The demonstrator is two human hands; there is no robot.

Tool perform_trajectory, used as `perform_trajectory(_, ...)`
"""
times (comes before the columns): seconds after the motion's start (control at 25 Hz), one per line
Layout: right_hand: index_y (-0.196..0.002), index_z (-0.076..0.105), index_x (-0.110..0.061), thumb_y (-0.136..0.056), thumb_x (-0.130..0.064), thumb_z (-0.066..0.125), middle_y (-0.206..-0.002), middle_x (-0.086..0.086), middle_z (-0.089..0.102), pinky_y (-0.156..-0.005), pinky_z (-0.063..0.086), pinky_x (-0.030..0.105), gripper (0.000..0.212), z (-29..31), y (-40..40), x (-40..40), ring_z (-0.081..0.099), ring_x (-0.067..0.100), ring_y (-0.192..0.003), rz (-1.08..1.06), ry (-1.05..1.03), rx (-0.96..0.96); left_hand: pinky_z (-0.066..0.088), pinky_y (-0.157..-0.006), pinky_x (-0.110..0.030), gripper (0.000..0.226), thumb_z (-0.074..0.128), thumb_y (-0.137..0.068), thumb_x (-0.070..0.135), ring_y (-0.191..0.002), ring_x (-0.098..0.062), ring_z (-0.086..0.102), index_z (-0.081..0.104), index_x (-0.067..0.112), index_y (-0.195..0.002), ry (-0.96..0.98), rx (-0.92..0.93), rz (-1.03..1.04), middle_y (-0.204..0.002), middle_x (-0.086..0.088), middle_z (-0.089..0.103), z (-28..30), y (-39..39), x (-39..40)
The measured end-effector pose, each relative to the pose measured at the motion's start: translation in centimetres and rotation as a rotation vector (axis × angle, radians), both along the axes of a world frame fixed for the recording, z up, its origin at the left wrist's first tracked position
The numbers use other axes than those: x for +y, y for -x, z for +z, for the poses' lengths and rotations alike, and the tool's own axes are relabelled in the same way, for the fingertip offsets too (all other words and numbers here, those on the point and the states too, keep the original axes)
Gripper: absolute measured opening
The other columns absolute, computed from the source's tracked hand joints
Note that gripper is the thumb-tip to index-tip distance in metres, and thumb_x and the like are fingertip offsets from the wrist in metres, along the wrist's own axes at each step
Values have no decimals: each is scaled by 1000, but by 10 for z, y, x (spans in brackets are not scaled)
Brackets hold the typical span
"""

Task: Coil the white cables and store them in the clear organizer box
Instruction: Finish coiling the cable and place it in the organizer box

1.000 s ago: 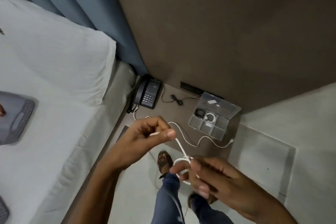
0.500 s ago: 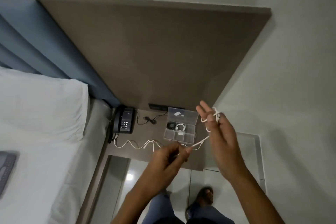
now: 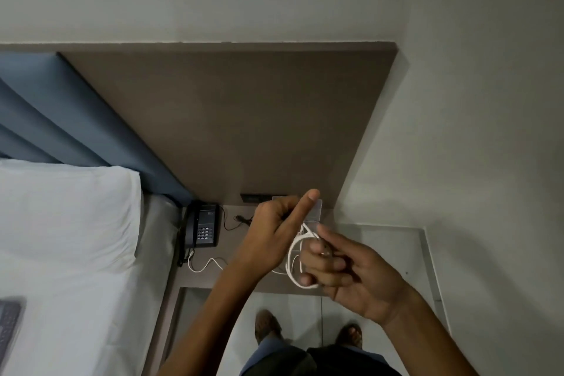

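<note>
A white cable (image 3: 293, 256) is looped in several turns around the fingers of my right hand (image 3: 345, 272), which is closed on the coil. My left hand (image 3: 276, 232) is just left of it, index finger stretched upward, the other fingers pinching the cable's strand at the top of the coil. The cable's loose tail (image 3: 204, 264) lies in a wave on the brown bedside shelf (image 3: 232, 275). The clear organizer box (image 3: 316, 212) stands on the shelf behind my hands; only its open lid's corner shows.
A black desk phone (image 3: 203, 229) sits at the shelf's left end, a thin black cable (image 3: 236, 220) beside it. A bed with a white pillow (image 3: 67, 217) fills the left. My feet (image 3: 267, 325) stand on the tiled floor below. White walls close in on the right.
My hands have come together in front of the organizer box. The coil on my right hand has gained turns and less loose cable lies on the shelf. The camera tilted further up.
</note>
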State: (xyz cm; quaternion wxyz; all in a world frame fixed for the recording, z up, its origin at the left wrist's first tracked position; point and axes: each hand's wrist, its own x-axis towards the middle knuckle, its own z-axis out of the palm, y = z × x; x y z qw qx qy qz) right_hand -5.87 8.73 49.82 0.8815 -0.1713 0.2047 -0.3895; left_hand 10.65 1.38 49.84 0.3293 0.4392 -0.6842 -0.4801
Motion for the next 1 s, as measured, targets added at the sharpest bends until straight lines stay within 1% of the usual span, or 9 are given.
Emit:
perform_trajectory(0.12,-96,67,-3,-113,-21,52,-73,3,56,-112,45,31,28,10,0,-4,56,13,-58,-131,-51,-286,53,-65,-53,61,50,-112,44,-61,-30,56,61,-5,-79,-130,34,-46,-67,-29,58,-4,9,-1)
perform_trajectory(0.2,-107,70,4,-111,-14,58,-113,22,77,-126,37,33,22,11,5,-13,78,29,-104,-354,-96,-327,61,-79,-50,42,47,-115,31,-79,-30,72,73,0,-105,-67,-31,-77,-88,-22,75,-7,12,3)
perform_trajectory(0.28,-123,67,2,-116,-16,48,-153,28,60,-131,35,45,27,11,16,-25,59,35,-145,-552,-61,-243,56,-69,-38,30,46,-116,25,-74,-20,67,69,7,-109,41,-129,-126,-84,-9,71,-11,14,11)
perform_trajectory(0.48,-159,48,-27,-116,-36,38,-154,-19,60,-117,45,23,45,-7,24,-35,54,0,-144,-617,440,1138,55,-71,-48,20,53,-112,25,-74,-27,65,69,13,-115,79,-299,-273,-87,-12,69,-10,2,6)
perform_trajectory(0.56,-152,52,-27,-116,-34,40,-142,-21,66,-110,54,24,38,-14,30,-33,62,-3,-131,-439,557,1299,57,-67,-42,22,50,-112,32,-74,-24,65,66,16,-114,82,-288,-263,-89,-9,69,1,-6,-5)
perform_trajectory(0.68,-120,67,-27,-118,-39,36,-92,-17,71,-88,56,19,34,-12,29,-26,70,1,-88,-221,526,1099,54,-65,-35,19,51,-113,31,-74,-23,63,62,17,-109,129,-219,-276,-88,-6,67,17,-12,-27)
perform_trajectory(0.8,-97,72,-18,-117,-44,33,-68,-2,44,-82,52,23,51,-5,25,-23,50,9,-57,-145,272,552,52,-61,-24,13,58,-110,22,-72,-22,61,61,9,-109,63,-98,-303,-90,-15,64,26,-6,-44)
perform_trajectory(0.92,-91,68,-8,-114,-32,34,-66,-1,43,-105,45,28,48,9,28,-32,45,12,-50,-175,27,-250,46,-58,-25,30,58,-107,29,-69,-24,52,62,-1,-104,10,7,-248,-86,-31,57,24,6,-49)
perform_trajectory(1.0,-99,68,-3,-114,-25,42,-82,8,72,-122,26,29,38,18,29,-40,73,18,-71,-369,-13,-446,48,-60,-40,38,53,-108,34,-66,-31,51,65,-1,-100,43,-43,-235,-81,-30,58,17,15,-44)
